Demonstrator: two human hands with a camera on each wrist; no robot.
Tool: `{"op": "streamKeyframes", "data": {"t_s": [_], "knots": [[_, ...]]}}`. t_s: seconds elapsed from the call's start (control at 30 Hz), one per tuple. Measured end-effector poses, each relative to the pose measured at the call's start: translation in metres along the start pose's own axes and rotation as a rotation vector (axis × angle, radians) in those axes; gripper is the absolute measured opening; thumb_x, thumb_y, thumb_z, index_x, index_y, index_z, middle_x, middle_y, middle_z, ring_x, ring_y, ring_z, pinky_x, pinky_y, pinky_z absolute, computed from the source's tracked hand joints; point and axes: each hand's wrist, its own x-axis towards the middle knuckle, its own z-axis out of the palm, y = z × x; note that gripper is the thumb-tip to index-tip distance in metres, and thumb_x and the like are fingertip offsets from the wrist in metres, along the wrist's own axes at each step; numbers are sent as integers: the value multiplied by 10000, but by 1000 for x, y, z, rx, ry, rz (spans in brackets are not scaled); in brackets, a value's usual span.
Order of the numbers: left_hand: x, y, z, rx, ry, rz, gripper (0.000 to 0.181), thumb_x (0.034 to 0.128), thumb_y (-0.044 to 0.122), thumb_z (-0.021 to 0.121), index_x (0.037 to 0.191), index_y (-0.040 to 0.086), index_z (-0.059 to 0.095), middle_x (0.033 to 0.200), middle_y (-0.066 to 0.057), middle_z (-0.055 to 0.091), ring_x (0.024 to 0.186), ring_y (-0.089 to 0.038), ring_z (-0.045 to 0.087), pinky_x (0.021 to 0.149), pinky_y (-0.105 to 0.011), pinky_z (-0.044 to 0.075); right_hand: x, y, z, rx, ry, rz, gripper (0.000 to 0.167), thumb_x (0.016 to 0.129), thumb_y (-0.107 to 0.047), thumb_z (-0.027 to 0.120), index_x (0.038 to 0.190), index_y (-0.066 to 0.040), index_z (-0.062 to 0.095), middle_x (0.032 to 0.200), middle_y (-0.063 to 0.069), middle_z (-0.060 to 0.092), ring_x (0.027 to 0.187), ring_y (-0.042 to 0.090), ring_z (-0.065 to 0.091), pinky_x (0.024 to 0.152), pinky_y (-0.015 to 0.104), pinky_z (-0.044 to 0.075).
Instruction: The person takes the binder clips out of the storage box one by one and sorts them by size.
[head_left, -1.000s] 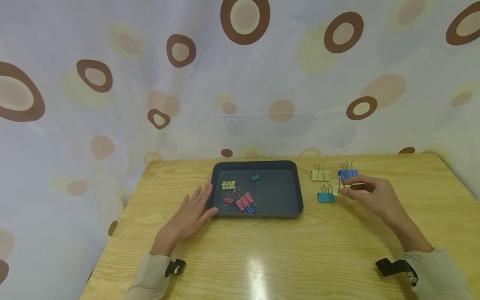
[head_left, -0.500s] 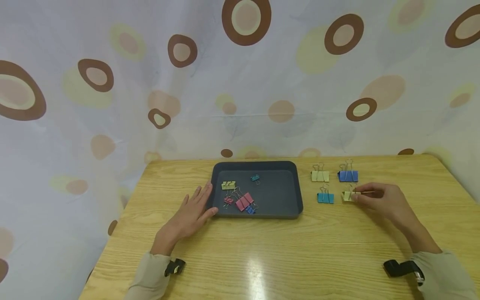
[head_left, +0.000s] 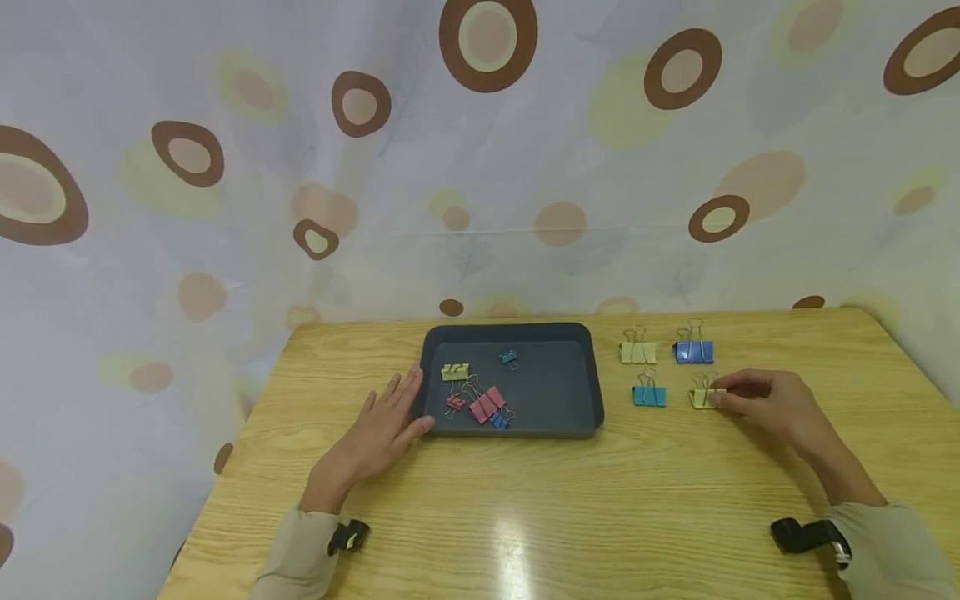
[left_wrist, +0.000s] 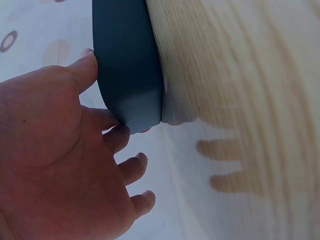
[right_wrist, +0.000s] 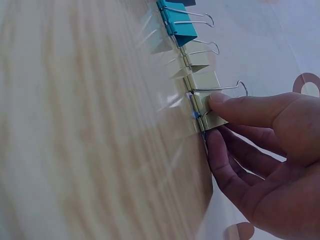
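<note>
In the head view the right hand (head_left: pixel 780 410) pinches a pale yellow binder clip (head_left: pixel 702 399) that stands on the table, right of a teal clip (head_left: pixel 649 396). The right wrist view shows the thumb of the right hand (right_wrist: pixel 272 145) on the side of that yellow clip (right_wrist: pixel 204 95). Behind stand another yellow clip (head_left: pixel 638 352) and a blue clip (head_left: pixel 694 352). My left hand (head_left: pixel 377 433) has its fingers spread against the left wall of the dark tray (head_left: pixel 555 432); in the left wrist view the left hand (left_wrist: pixel 75 145) touches the tray's side (left_wrist: pixel 127 65).
Inside the tray lie a yellow clip (head_left: pixel 455 372), a small teal clip (head_left: pixel 508 357), a large pink clip (head_left: pixel 487 404), a small pink clip (head_left: pixel 454 402) and a small blue clip (head_left: pixel 499 422). A patterned cloth (head_left: pixel 465 250) hangs behind the wooden table (head_left: pixel 450 508).
The right hand has moved right and toward the near side with the yellow clip, away from the teal and blue clips. The left hand has stayed at the tray.
</note>
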Motion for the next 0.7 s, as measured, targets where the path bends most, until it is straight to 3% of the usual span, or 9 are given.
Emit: {"op": "streamKeyframes", "data": {"t_s": [0.43,0.7], "knots": [[-1,1,0,-4,3,-5,762,1098,459,435,1651,65,91,1712,-87,87,1561,-394,90,1199,-676,76,0,-3,-1,4,19,-30,343,968,-263,751,1150,27,734,1060,168,741,816,-56,605,661,171,496],[-1,1,-1,-2,3,-1,760,1098,451,441,1649,54,101,1710,-97,90,1558,-402,91,1197,-678,79,-3,-3,-14,99,60,-33,417,996,-284,712,1244,48,675,977,-95,742,818,24,680,668,210,552]]}}
